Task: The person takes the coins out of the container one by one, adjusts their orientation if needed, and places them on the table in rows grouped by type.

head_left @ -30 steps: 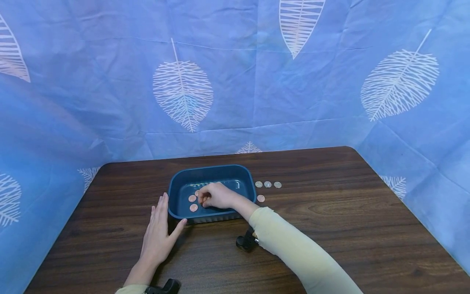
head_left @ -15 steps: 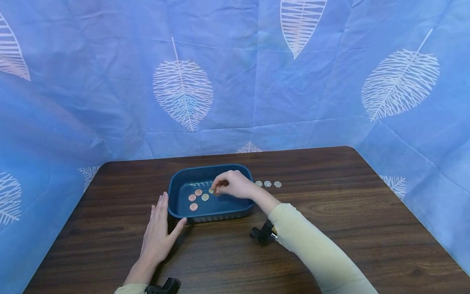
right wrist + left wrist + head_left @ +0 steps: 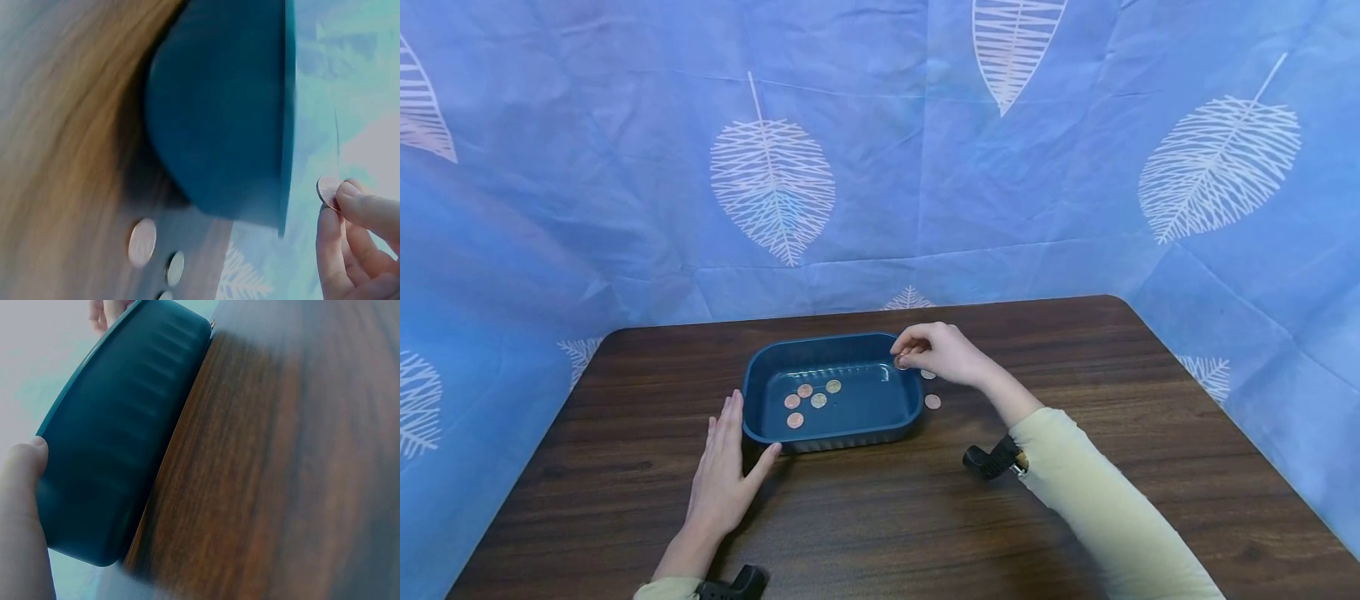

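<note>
Inside the blue tray (image 3: 760, 367), five coins (image 3: 811, 402); right hand (image 3: 936, 352) pinching a sixth, left hand (image 3: 724, 467) flat.

No writing, label, brand, number or sign can be read in any of the views. The coins (image 3: 811, 401) in the blue tray (image 3: 760, 433), the coin (image 3: 327, 191) pinched in the right hand (image 3: 936, 352) and the coins on the table (image 3: 142, 242) are too small or too blurred for any lettering or figures on their faces to be made out. The blue backdrop cloth (image 3: 625, 183) bears only white leaf prints, with no words.
</note>
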Demonstrator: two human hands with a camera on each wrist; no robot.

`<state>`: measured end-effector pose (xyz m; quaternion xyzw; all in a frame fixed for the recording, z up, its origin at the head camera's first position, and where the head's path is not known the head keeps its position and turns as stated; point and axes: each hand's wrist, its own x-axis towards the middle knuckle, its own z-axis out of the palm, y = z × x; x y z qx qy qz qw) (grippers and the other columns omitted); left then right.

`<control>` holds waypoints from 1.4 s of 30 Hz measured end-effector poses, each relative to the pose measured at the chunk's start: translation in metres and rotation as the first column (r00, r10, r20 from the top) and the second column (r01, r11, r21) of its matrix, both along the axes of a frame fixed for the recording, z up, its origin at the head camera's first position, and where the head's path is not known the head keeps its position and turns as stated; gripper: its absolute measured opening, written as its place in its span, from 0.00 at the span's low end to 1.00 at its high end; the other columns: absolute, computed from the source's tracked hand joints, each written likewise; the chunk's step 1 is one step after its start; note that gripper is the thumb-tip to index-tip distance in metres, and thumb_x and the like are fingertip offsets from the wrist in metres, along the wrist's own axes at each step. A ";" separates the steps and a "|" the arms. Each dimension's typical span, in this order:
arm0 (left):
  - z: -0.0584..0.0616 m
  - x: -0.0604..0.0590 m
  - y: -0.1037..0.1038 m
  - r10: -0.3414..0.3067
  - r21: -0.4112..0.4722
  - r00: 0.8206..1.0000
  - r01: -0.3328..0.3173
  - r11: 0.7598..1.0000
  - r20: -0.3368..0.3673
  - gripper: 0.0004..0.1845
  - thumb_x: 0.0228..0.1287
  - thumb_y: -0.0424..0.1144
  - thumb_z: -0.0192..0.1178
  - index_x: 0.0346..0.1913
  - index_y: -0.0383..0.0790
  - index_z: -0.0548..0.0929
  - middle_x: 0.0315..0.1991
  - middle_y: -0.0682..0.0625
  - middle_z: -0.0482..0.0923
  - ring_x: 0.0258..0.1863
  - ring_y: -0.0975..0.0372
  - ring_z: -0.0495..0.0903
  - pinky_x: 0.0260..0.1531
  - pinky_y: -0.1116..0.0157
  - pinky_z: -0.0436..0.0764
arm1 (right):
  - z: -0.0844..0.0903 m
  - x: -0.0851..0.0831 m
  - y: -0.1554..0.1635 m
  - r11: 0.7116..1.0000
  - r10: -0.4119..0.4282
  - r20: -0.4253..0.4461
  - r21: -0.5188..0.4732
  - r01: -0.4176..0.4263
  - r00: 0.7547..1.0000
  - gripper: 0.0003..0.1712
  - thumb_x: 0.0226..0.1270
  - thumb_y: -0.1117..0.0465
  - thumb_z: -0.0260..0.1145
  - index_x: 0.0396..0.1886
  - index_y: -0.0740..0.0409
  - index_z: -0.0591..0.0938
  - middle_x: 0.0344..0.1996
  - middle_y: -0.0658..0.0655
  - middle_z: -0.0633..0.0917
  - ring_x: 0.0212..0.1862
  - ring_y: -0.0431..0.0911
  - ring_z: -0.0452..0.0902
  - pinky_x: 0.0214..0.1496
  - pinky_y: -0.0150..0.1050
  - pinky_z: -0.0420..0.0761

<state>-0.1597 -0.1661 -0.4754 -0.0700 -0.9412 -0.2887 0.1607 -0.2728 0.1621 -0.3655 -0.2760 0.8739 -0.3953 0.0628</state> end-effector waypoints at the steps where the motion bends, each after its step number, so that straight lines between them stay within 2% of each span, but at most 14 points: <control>1: 0.000 0.000 0.000 -0.001 0.002 1.000 0.001 1.000 0.001 0.48 0.65 0.59 0.56 0.77 0.45 0.42 0.75 0.40 0.47 0.72 0.46 0.48 0.68 0.45 0.48 | 0.000 0.000 0.004 1.000 -0.019 -0.009 -0.001 0.019 1.000 0.08 0.66 0.66 0.64 0.43 0.59 0.84 0.34 0.51 0.84 0.39 0.49 0.82 0.39 0.39 0.81; 7: -0.001 0.000 0.000 -0.001 0.008 1.000 0.001 1.000 0.001 0.47 0.65 0.59 0.56 0.77 0.44 0.43 0.75 0.41 0.47 0.72 0.46 0.48 0.69 0.46 0.47 | -0.005 0.002 0.022 0.997 -0.073 -0.075 0.015 0.074 0.995 0.08 0.67 0.66 0.62 0.43 0.60 0.84 0.35 0.51 0.84 0.38 0.44 0.80 0.39 0.41 0.80; 17: -0.001 0.000 0.001 0.004 0.010 1.000 -0.004 1.000 -0.008 0.47 0.64 0.58 0.56 0.76 0.41 0.46 0.75 0.40 0.47 0.72 0.46 0.49 0.69 0.46 0.47 | -0.031 0.000 0.051 0.991 -0.128 -0.015 0.029 0.129 0.992 0.07 0.66 0.69 0.62 0.41 0.64 0.84 0.31 0.54 0.85 0.36 0.50 0.82 0.38 0.41 0.80; 21: -0.001 0.000 0.000 0.001 0.002 1.000 -0.001 1.000 -0.013 0.47 0.65 0.58 0.56 0.76 0.40 0.46 0.75 0.40 0.47 0.72 0.46 0.49 0.70 0.48 0.46 | -0.044 -0.003 0.061 0.992 -0.118 0.033 0.035 0.117 0.992 0.07 0.66 0.69 0.63 0.41 0.65 0.83 0.31 0.55 0.86 0.37 0.53 0.83 0.38 0.41 0.81; 28: -0.001 0.000 0.000 -0.001 0.009 1.000 0.001 1.000 -0.003 0.47 0.65 0.59 0.56 0.76 0.41 0.45 0.75 0.41 0.46 0.72 0.46 0.48 0.70 0.48 0.45 | -0.058 -0.004 0.069 0.993 -0.077 0.071 0.096 0.070 0.995 0.06 0.65 0.68 0.64 0.40 0.62 0.84 0.33 0.52 0.85 0.33 0.45 0.81 0.36 0.39 0.79; 42: 0.000 0.000 0.000 0.002 0.003 1.000 -0.002 1.000 0.000 0.47 0.65 0.58 0.56 0.76 0.39 0.46 0.75 0.40 0.47 0.72 0.45 0.49 0.69 0.47 0.46 | -0.062 -0.004 0.067 0.982 -0.073 0.033 0.177 0.066 0.997 0.03 0.59 0.67 0.69 0.34 0.58 0.86 0.28 0.49 0.84 0.30 0.42 0.77 0.34 0.38 0.77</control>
